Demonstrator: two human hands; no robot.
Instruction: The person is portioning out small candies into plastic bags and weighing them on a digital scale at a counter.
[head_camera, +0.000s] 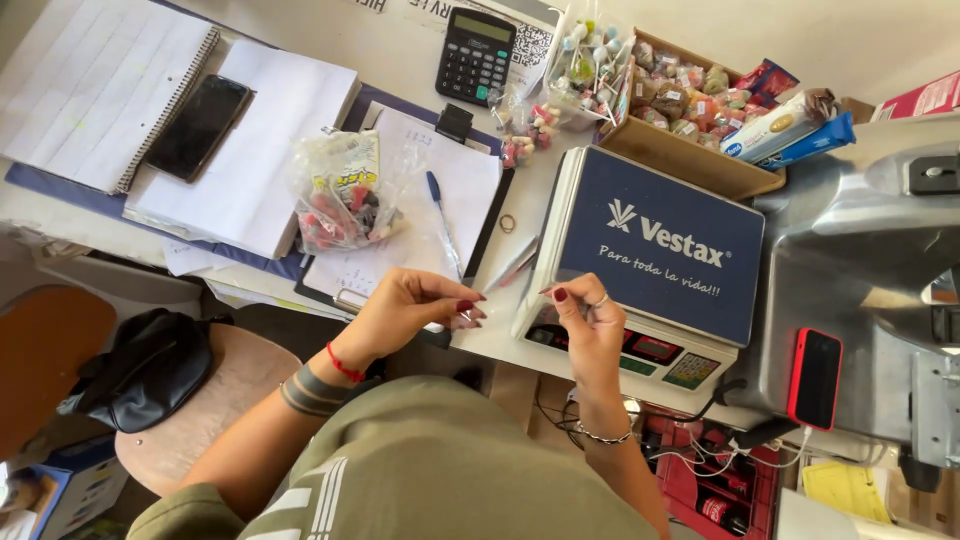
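You're pinching fingertips of both hands together at near desk edge: left hand (405, 308) & right hand (588, 322) closed on sth too small to tell, prob. keeping it taut. Candy bag (340, 190) lying far-left on clipboard (470, 190); scale (655, 245) just right, within reach.
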